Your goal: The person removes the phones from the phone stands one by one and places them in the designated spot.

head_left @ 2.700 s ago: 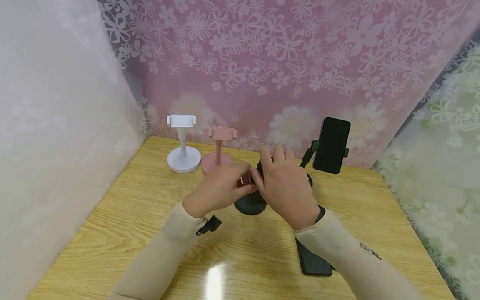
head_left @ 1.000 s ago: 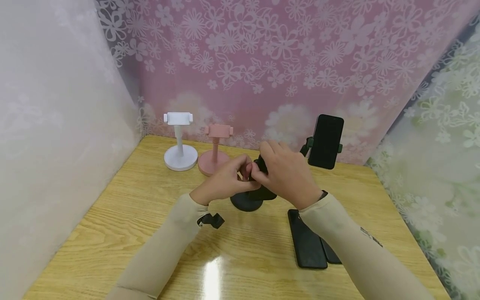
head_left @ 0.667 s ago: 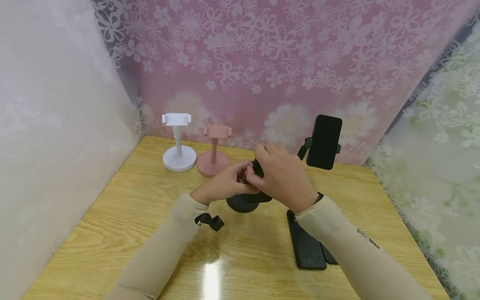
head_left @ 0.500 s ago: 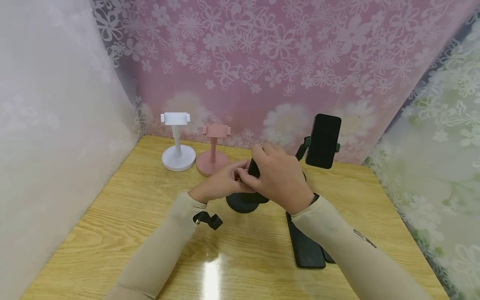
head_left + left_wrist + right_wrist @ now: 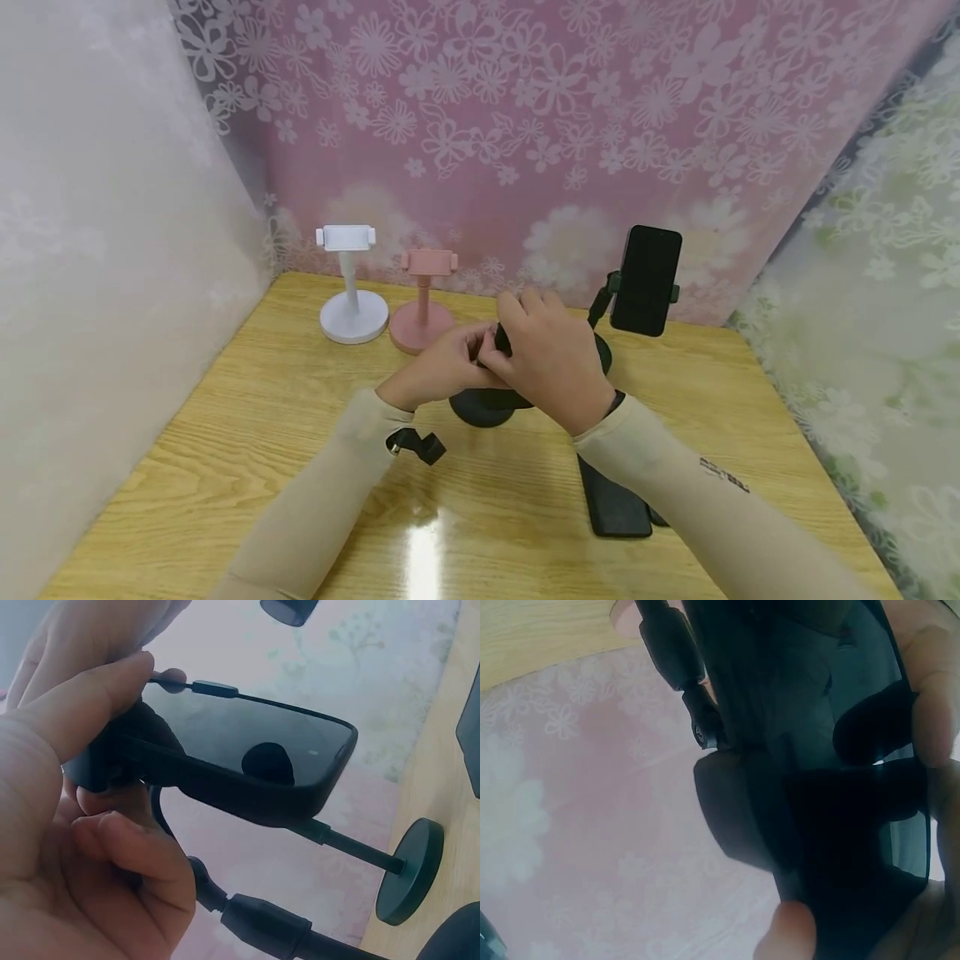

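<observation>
In the head view, both hands meet over a black phone stand, whose round base (image 5: pixel 480 411) rests on the table. My left hand (image 5: pixel 442 365) grips the stand's clamp (image 5: pixel 97 761) at one edge of a black phone (image 5: pixel 232 739), thumb above and fingers curled below. My right hand (image 5: pixel 555 360) holds the same phone, with fingertips (image 5: pixel 934 720) along one edge and the thumb at the opposite one. The phone lies tilted against the clamp block (image 5: pixel 735 810). From the clamp, the stand's jointed neck (image 5: pixel 266 926) runs down. Much of the clamp is hidden by the hands.
White (image 5: pixel 354 318) and pink (image 5: pixel 422 327) phone stands stand at the back left. A dark green stand (image 5: pixel 600 307) at the right carries another phone (image 5: pixel 647 282). More black phones (image 5: pixel 617 500) lie beneath my right forearm. Floral cloth (image 5: pixel 487 125) hangs behind the table.
The held phone and my right hand have shifted a little left, closer to my left hand. My left hand stays at the clamp. The whole head view has drifted slightly.
</observation>
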A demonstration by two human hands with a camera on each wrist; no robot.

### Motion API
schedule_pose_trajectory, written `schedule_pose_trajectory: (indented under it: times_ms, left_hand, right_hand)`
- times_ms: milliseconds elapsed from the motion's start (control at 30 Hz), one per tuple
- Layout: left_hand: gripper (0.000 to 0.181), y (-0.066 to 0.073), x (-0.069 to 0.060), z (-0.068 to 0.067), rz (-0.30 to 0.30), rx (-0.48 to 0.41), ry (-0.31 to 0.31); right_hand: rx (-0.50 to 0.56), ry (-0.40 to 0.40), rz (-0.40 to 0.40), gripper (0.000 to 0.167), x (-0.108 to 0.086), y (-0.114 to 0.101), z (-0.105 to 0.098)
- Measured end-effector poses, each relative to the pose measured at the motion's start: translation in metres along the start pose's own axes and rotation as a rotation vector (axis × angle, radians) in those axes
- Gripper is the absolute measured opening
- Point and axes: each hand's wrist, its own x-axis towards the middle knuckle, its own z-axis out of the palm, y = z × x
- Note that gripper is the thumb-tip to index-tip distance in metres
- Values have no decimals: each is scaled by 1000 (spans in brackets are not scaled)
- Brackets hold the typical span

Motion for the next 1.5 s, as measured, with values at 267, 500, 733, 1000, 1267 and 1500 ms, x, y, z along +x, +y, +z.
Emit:
schedule_pose_trajectory:
  times_ms: [267,500,733,1000,1267,1500]
  left_hand:
    - [30,8,-5,-6,10,101,34]
    - [30,7,-6,-10,22,114,-11]
    - [31,5,-7,-13,28,97,-39]
    - [45,3,-6,-14,58,86,-75]
    - [39,6,-4,-12,51,49,-94]
    - [18,5,-5,-9,34,-30,-134]
  right_hand:
    - [33,-27,6,29,-1,4,-4]
    - [82,-93,-1,26,-1,6,-9]
    - [130,-126,-7,23,-1,6,-9]
    - [168,-124,-5,23,-3,11,-6]
    - [169,-116,-16,24,-3,12,-10]
    - [194,-118,-39,21,-5,12,-8]
